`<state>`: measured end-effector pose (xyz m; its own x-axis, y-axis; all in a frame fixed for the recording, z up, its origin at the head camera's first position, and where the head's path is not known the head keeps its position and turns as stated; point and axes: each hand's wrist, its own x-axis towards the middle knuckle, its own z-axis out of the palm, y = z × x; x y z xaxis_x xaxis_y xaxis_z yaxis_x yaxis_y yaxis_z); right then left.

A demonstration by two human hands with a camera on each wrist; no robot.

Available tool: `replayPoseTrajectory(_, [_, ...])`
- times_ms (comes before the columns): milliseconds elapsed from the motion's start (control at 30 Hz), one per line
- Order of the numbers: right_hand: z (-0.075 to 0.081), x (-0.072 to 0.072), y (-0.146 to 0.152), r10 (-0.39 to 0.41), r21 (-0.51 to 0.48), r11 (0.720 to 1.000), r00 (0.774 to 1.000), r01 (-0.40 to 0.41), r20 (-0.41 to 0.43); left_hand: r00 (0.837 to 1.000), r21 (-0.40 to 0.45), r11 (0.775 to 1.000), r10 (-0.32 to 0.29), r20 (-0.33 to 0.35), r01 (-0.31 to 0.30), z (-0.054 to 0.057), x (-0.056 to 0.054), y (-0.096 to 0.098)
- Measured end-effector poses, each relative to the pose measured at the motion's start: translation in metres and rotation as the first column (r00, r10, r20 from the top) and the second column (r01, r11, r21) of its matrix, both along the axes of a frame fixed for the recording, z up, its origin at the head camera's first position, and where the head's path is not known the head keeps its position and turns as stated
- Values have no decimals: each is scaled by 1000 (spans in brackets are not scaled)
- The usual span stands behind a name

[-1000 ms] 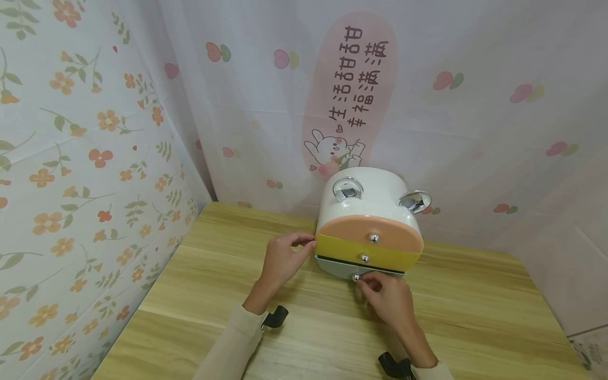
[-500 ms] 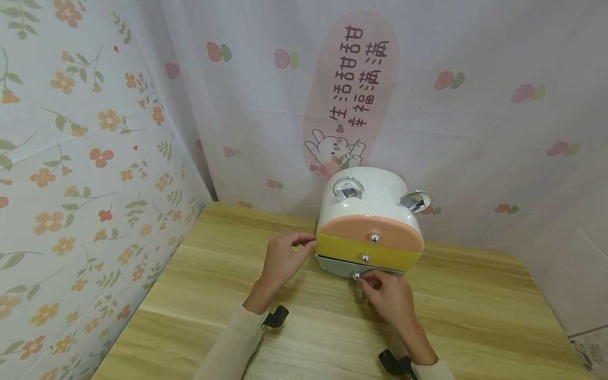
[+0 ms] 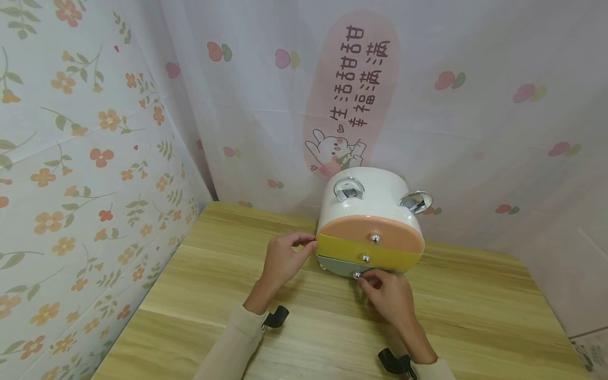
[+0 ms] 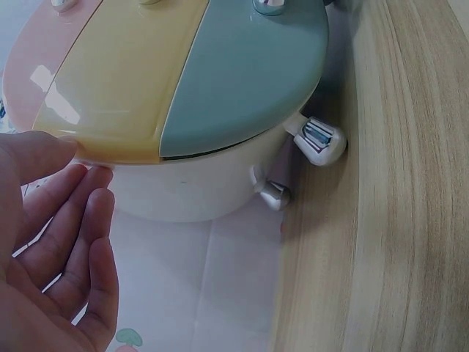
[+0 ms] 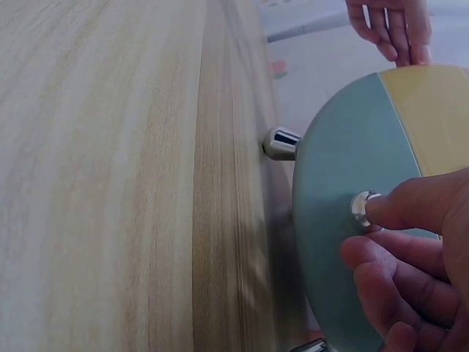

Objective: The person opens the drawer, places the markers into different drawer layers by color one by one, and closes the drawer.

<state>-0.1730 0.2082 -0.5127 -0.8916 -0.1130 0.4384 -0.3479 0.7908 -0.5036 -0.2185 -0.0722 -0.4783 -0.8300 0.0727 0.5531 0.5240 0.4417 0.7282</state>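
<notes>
A small white cabinet with chrome ears carries three stacked drawers: an orange-pink one on top, a yellow one in the middle and a grey-green one at the bottom. My right hand pinches the round chrome knob of the bottom drawer between thumb and forefinger. That drawer sits almost flush, with a thin dark line along its side edge in the left wrist view. My left hand touches the cabinet's left side, its thumb on the yellow drawer's edge and the fingers relaxed.
The cabinet stands on short chrome feet on a wooden table, near its back edge. Behind hangs a pale printed curtain; a floral cloth covers the left side. Black mounts sit at both wrists.
The bottom drawer has slid inward, and the dark gap above it has narrowed to a thin line. My right hand has moved slightly forward with the knob; the left hand stays put.
</notes>
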Motion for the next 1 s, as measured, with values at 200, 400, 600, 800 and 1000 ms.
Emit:
replayPoseTrajectory(200, [0,0,0,-5,-9,1000,1000,5,4,1000,-3,1000,1,-4,-1,0,1,0])
replayPoseTrajectory(400, [-2,-1,1,1,-22,1000,1000,-2,-24,1000,10,1000,-6,-15,6,1,2,1])
replayPoseTrajectory(600, [-3,0,1,-1,-31,1000,999,0,-44,1000,18,1000,-13,-8,13,0,0,1])
replayPoseTrajectory(800, [-4,1,2,-5,-25,1000,999,4,-43,1000,27,999,-27,-8,27,0,0,3])
replayPoseTrajectory(1000, [-4,4,7,-16,-20,1000,1000,16,-10,1000,29,999,-29,-4,29,0,1,4])
